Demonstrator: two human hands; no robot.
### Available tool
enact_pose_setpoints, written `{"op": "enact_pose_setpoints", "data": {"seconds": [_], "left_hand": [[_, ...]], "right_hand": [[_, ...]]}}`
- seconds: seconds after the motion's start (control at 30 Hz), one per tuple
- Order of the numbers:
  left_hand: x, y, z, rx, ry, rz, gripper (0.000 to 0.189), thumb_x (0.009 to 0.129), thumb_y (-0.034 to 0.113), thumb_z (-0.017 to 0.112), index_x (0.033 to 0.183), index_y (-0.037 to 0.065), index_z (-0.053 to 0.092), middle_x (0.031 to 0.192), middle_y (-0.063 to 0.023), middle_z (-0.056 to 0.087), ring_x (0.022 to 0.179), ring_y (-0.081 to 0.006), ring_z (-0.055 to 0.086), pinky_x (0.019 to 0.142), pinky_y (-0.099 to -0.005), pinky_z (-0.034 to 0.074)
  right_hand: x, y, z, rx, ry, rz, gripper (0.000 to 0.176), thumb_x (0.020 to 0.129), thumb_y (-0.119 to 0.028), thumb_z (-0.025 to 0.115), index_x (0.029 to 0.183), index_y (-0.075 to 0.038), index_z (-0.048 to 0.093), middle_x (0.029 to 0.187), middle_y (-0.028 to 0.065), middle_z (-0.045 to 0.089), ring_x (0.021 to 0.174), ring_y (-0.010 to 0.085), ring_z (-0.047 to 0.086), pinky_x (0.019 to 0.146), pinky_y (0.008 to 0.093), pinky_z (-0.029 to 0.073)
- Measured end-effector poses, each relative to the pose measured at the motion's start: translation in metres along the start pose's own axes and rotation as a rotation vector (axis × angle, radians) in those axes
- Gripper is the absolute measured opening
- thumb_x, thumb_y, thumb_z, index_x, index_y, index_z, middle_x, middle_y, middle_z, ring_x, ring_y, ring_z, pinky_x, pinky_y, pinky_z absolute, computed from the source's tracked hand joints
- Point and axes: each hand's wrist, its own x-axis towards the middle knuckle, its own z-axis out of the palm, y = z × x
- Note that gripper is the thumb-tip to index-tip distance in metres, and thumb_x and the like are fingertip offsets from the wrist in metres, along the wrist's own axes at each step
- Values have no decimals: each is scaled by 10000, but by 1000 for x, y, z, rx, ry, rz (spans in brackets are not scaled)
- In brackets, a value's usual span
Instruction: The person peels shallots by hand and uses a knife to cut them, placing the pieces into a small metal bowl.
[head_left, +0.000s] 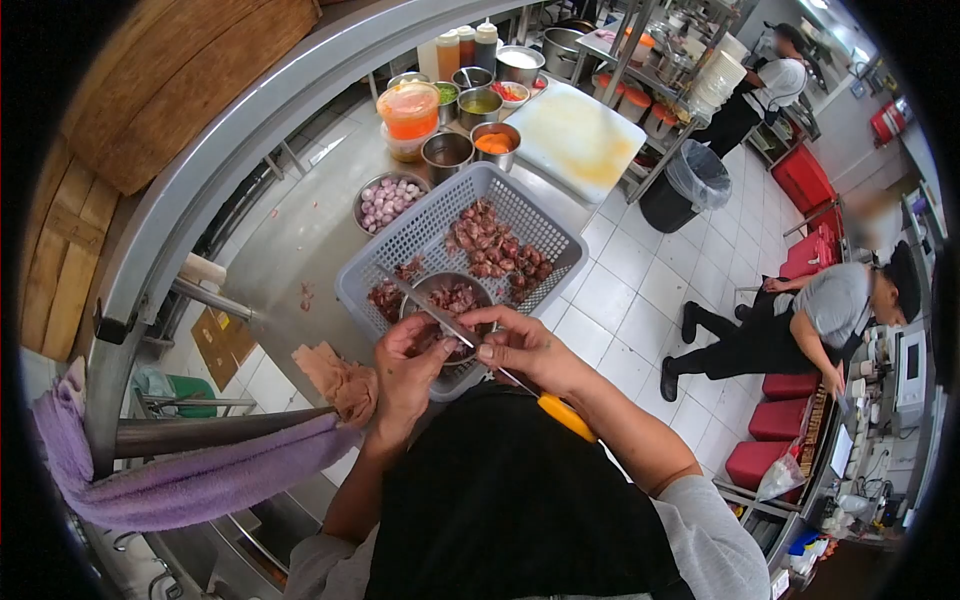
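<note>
My left hand (pixel 412 362) is closed in a pinch around a small shallot (pixel 458 345), mostly hidden by the fingers. My right hand (pixel 530 352) grips a knife (pixel 425 302) by its blade, close to the left fingertips. The knife's yellow handle (pixel 567 418) sticks out below my right wrist. Under both hands is a metal bowl (pixel 482 284) with reddish skins in it, set inside a grey plastic basket (pixel 572 240). Unpeeled shallots (pixel 495 245) lie in the basket's far part. Beyond its left corner stands a bowl of peeled shallots (pixel 390 203).
A white cutting board (pixel 575 138) lies past the basket, beside metal containers (pixel 447 153) and squeeze bottles (pixel 485 45). A purple towel (pixel 215 475) hangs over a rail on the left. A black bin (pixel 672 200) stands on the tiled floor, and a co-worker (pixel 800 320) bends at the right counter.
</note>
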Motion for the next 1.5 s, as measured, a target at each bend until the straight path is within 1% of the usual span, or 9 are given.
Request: {"op": "enact_pose_setpoints", "data": {"seconds": [0.07, 0.13, 0.33, 0.57, 0.8, 1.0, 1.07, 1.17, 1.5], "left_hand": [[0, -2, -2, -71, -39, -22, 308, 878, -68, 643, 1183, -49, 603, 1037, -109, 687, 758, -65, 613, 583, -179, 449], [2, 0, -2, -203, -68, -95, 298, 889, -63, 624, 1186, -46, 604, 1009, -117, 691, 609, -19, 505, 465, -164, 306], [3, 1, 1, -212, -5, -144, 303, 898, -71, 599, 1197, -19, 600, 957, -101, 686, 527, -17, 417, 444, -170, 290], [3, -4, 1, -261, 3, -64, 331, 858, -68, 641, 1178, 3, 598, 939, -61, 681, 542, -12, 443, 449, -169, 300], [-1, 2, 3, -172, -16, -44, 350, 839, -76, 660, 1177, 5, 613, 928, -43, 682, 558, -10, 458, 461, -170, 308], [-2, 4, 2, -196, -38, -60, 327, 870, -71, 625, 1191, -12, 606, 929, -67, 683, 559, -18, 457, 454, -175, 306], [-1, 3, -1, -222, -42, -77, 316, 881, -70, 609, 1193, -20, 602, 942, -79, 682, 566, -24, 463, 451, -177, 306], [0, 4, -2, -318, 12, -159, 297, 900, -61, 585, 1196, -33, 595, 991, -105, 677, 592, -39, 488, 445, -179, 307], [2, -8, 0, -244, 22, -117, 226, 940, 1, 616, 1164, -29, 610, 1046, -105, 683, 669, -39, 564, 436, -168, 303]], "right_hand": [[-1, 4, -7, 90, 23, 44, 455, 935, -166, 662, 1362, -115, 514, 783, -40, 534, 663, 42, 499, 562, 199, 379], [-1, 7, -14, 144, 19, 42, 435, 939, -165, 660, 1350, -119, 525, 809, -36, 566, 665, 44, 512, 570, 201, 389], [-2, 3, -10, 51, 60, 0, 475, 928, -157, 677, 1367, -117, 501, 814, -35, 565, 697, 40, 506, 598, 199, 385], [-4, 2, 9, -118, 29, -60, 591, 892, -125, 727, 1402, -102, 429, 869, -29, 596, 762, 42, 507, 653, 201, 382], [-5, -5, 11, -232, 34, -112, 536, 899, -117, 716, 1374, -89, 469, 864, -30, 584, 771, 40, 504, 666, 200, 381], [-3, 3, 0, -161, -5, -112, 461, 929, -160, 681, 1354, -96, 512, 821, -37, 553, 738, 36, 492, 635, 194, 379], [-3, 4, -4, 103, -14, 65, 437, 943, -201, 659, 1353, -130, 525, 784, -45, 523, 669, 46, 482, 564, 205, 371], [-4, 0, -2, 253, -33, 91, 424, 944, -217, 653, 1347, -159, 537, 755, -49, 507, 610, 57, 468, 511, 217, 350], [-1, 9, -4, 195, -21, 106, 413, 953, -215, 641, 1350, -171, 535, 756, -35, 533, 598, 56, 469, 512, 206, 347]]}}
